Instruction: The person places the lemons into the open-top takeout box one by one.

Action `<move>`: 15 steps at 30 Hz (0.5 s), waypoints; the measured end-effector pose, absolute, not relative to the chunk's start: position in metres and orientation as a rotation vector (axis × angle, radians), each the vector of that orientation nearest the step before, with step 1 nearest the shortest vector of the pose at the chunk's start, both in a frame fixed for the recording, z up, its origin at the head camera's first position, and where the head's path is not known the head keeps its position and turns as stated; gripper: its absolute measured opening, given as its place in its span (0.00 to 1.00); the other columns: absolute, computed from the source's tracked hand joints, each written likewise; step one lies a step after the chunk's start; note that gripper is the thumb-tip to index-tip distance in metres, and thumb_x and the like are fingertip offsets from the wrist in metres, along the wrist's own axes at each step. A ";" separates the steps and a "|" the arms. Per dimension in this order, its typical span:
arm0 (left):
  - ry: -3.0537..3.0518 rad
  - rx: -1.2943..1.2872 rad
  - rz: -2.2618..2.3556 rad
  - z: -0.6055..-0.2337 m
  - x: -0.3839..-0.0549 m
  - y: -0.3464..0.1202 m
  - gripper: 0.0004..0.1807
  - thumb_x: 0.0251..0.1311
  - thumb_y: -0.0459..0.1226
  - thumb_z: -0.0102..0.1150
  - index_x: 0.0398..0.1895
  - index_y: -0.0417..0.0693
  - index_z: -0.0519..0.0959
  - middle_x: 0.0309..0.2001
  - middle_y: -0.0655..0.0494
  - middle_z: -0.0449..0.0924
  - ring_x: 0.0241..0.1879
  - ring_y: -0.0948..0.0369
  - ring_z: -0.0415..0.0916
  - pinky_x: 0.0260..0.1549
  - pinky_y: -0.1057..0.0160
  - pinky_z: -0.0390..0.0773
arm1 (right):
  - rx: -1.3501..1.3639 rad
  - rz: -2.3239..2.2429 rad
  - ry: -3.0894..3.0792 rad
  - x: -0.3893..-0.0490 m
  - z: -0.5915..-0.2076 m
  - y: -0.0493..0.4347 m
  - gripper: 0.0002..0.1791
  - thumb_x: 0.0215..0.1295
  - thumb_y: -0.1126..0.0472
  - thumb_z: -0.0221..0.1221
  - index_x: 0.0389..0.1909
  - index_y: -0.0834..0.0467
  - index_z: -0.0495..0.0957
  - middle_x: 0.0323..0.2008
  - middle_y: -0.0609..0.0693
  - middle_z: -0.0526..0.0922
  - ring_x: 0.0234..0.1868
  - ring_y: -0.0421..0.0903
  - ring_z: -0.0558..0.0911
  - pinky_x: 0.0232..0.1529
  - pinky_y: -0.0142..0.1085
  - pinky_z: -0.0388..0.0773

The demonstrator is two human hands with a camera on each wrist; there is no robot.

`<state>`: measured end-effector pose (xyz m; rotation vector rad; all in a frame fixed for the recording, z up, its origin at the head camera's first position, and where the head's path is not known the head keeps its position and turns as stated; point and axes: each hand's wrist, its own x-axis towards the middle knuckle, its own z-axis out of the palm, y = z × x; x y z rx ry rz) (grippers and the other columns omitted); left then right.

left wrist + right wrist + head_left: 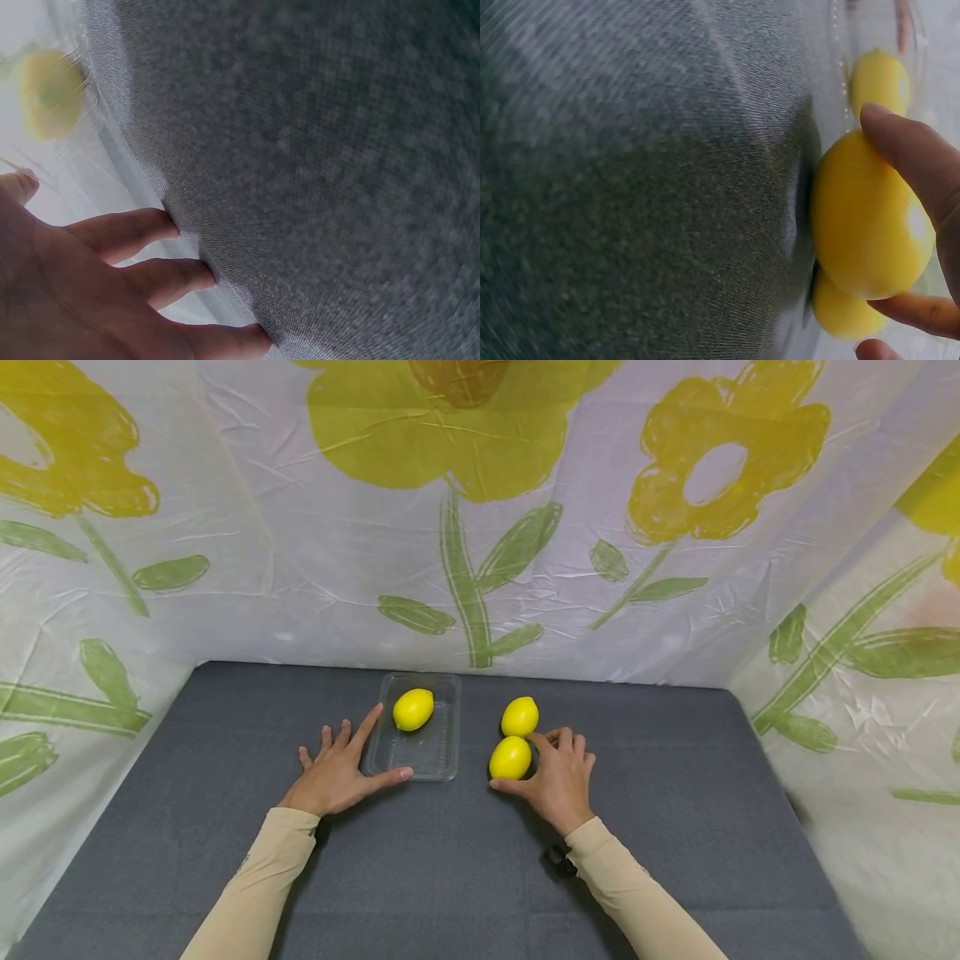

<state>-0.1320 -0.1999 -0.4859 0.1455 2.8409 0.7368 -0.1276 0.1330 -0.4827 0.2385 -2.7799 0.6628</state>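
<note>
A clear plastic tray (438, 760) lies on the table with one yellow lemon (413, 709) inside. My left hand (337, 774) spreads its fingers at the tray's left side, thumb over the near edge and index fingertip by the left rim. To the right of the tray, two more lemons sit close together, one behind the other. The thumb and index finger of my right hand (561, 781) hold the nearer lemon (866, 217) from opposite sides. Just behind it is the farther lemon (520, 717), partly covered by the held one in the right wrist view.
A dark grey cloth (420, 868) covers the table. Behind and at both sides hangs a pale curtain (315, 610) printed with yellow flowers and green leaves. Something small and black (558, 862) shows under the right wrist.
</note>
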 end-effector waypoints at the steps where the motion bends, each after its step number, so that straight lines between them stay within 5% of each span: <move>1: 2.842 0.147 0.738 -0.486 -0.132 -0.200 0.63 0.52 0.77 0.55 0.83 0.71 0.33 0.76 0.22 0.42 0.72 0.22 0.32 0.56 0.15 0.33 | 0.250 0.658 -2.776 -0.127 -0.483 0.133 0.49 0.32 0.34 0.81 0.56 0.59 0.83 0.47 0.61 0.74 0.45 0.60 0.69 0.43 0.55 0.61; 15: 2.847 0.156 0.738 -0.486 -0.131 -0.201 0.63 0.52 0.76 0.55 0.83 0.70 0.33 0.76 0.22 0.42 0.72 0.21 0.33 0.56 0.14 0.34 | 0.342 0.543 -2.741 -0.129 -0.485 0.131 0.50 0.29 0.36 0.83 0.57 0.57 0.83 0.45 0.59 0.73 0.44 0.58 0.68 0.40 0.51 0.59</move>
